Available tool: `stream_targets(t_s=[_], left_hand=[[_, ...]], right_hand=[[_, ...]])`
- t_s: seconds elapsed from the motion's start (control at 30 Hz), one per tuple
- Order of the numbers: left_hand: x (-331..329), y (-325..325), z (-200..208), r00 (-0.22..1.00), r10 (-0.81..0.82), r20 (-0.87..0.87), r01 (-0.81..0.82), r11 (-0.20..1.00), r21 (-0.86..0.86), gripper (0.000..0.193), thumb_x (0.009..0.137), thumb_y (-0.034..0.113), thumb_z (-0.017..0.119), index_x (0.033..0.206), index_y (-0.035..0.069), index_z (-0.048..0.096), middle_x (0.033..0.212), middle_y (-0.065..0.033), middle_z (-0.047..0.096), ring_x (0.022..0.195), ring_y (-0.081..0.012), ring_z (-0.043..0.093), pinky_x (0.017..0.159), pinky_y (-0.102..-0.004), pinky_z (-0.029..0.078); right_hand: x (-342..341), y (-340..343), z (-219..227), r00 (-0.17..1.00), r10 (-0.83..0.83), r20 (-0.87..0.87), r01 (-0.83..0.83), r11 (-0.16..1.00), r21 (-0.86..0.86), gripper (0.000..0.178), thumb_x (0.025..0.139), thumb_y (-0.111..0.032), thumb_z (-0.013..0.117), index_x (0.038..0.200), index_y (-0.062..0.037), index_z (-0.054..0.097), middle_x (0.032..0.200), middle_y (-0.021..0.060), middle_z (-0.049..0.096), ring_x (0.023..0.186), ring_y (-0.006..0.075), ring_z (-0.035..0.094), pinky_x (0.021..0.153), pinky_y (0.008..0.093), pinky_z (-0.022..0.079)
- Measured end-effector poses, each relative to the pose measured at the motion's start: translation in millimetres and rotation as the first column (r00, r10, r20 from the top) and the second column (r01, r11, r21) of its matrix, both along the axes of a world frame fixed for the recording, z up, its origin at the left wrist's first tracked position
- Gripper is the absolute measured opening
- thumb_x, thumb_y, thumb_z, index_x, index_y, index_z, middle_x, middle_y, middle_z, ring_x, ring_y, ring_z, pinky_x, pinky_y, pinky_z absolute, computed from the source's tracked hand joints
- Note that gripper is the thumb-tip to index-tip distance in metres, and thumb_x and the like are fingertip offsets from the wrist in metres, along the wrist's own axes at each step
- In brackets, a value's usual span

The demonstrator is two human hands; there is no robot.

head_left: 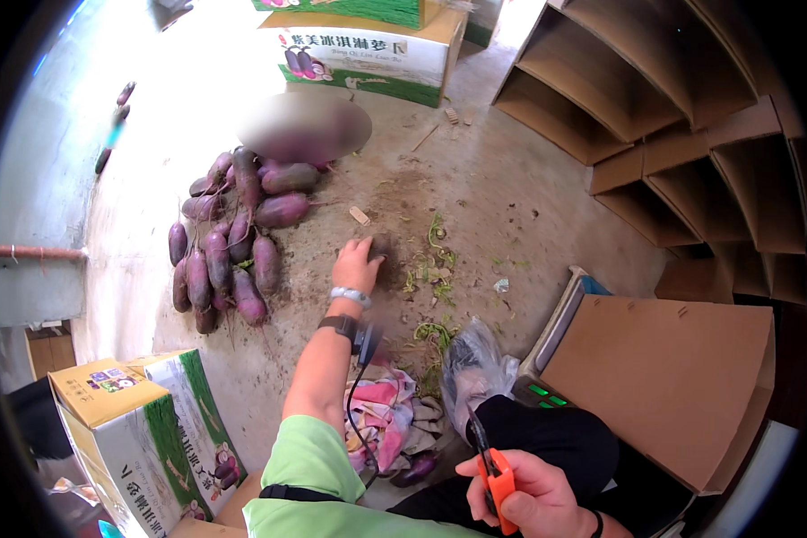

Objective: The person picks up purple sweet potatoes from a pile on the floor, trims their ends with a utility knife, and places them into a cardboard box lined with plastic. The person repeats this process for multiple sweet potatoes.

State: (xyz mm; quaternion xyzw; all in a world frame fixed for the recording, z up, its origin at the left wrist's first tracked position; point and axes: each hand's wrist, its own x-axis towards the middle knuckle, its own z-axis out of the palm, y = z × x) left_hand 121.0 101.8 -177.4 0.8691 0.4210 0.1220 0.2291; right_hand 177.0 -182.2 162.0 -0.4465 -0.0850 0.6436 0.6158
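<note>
My left hand (pixel 357 267) reaches down to the dirty floor, fingers bent against a dark, blurred lump (pixel 382 246) whose kind I cannot make out. In my right hand (pixel 540 498), low in the view, is a pair of orange-handled snips (pixel 497 484), dark pointed blades slanting up and left. To the left of my left hand lies a heap of purple radishes (pixel 217 260), long and earthy, some with thin roots. One more purple radish (pixel 417 468) lies by my legs, beside a pink patterned cloth (pixel 381 408).
Printed cartons stand at the back (pixel 368 63) and lower left (pixel 143 448). Open brown boxes (pixel 583 99) are stacked at the upper right. A large brown carton (pixel 655 377) sits on a scale (pixel 542 392) at right. Green trimmings (pixel 438 336) and a clear plastic bag (pixel 475 363) lie nearby.
</note>
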Motion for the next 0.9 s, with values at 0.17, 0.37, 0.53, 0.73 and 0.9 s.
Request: stream_targets(t_s=[0.17, 0.37, 0.53, 0.73, 0.9], left_hand=[[-6.8, 7.1, -8.3, 0.988, 0.154, -0.018, -0.153, 0.988, 0.013, 0.018, 0.077, 0.024, 0.063, 0.091, 0.013, 0.066, 0.094, -0.0100, 0.061, 0.084, -0.0296, 0.059, 0.070, -0.0375, 0.049], [-53.3, 49.4, -22.6, 0.763, 0.646, 0.018, -0.627, 0.746, -0.225, 0.026, 0.081, 0.027, 0.057, 0.086, 0.003, 0.064, 0.073, -0.0207, 0.058, 0.077, -0.0363, 0.056, 0.068, -0.0442, 0.044], [-87.7, 37.3, -0.9, 0.647, 0.762, -0.038, -0.727, 0.631, 0.271, 0.053, 0.064, 0.007, 0.071, 0.113, 0.014, 0.053, 0.122, -0.0092, 0.046, 0.113, -0.0311, 0.043, 0.090, -0.0428, 0.040], [-40.6, -2.5, 9.9, 0.963, 0.209, -0.169, -0.203, 0.978, 0.052, 0.066, 0.063, 0.032, 0.076, 0.120, 0.011, 0.048, 0.121, -0.0113, 0.048, 0.112, -0.0311, 0.045, 0.091, -0.0431, 0.041], [14.2, -19.7, 20.4, 0.892, 0.192, -0.410, -0.275, 0.949, -0.153, 0.073, 0.060, 0.034, 0.077, 0.120, 0.007, 0.047, 0.117, -0.0150, 0.050, 0.111, -0.0327, 0.048, 0.088, -0.0411, 0.045]], right_hand=[[0.6, -2.9, -0.8, 1.000, -0.005, -0.025, 0.006, 1.000, 0.022, 0.051, 0.090, -0.034, 0.054, 0.125, 0.0006, 0.042, 0.081, 0.0019, 0.054, 0.060, 0.0028, 0.041, 0.055, 0.0154, 0.033], [4.8, -4.0, -1.9, 1.000, 0.023, 0.008, -0.024, 0.997, 0.067, 0.049, 0.090, -0.031, 0.055, 0.125, 0.0007, 0.042, 0.083, 0.0004, 0.053, 0.065, 0.0034, 0.043, 0.059, 0.0155, 0.035], [9.8, -5.6, -3.6, 1.000, 0.017, 0.014, -0.018, 0.993, 0.114, 0.047, 0.090, -0.030, 0.054, 0.124, 0.0004, 0.042, 0.084, -0.0010, 0.053, 0.067, 0.0032, 0.044, 0.061, 0.0158, 0.036], [7.7, -7.3, -3.6, 1.000, 0.029, 0.004, -0.029, 0.991, 0.130, 0.044, 0.091, -0.028, 0.054, 0.124, 0.0000, 0.043, 0.085, -0.0013, 0.053, 0.067, 0.0030, 0.044, 0.062, 0.0158, 0.036], [8.1, -10.2, 3.9, 0.999, -0.001, -0.051, 0.005, 0.997, 0.071, 0.040, 0.092, -0.024, 0.053, 0.123, -0.0011, 0.043, 0.086, -0.0011, 0.053, 0.068, 0.0034, 0.045, 0.062, 0.0162, 0.037]])
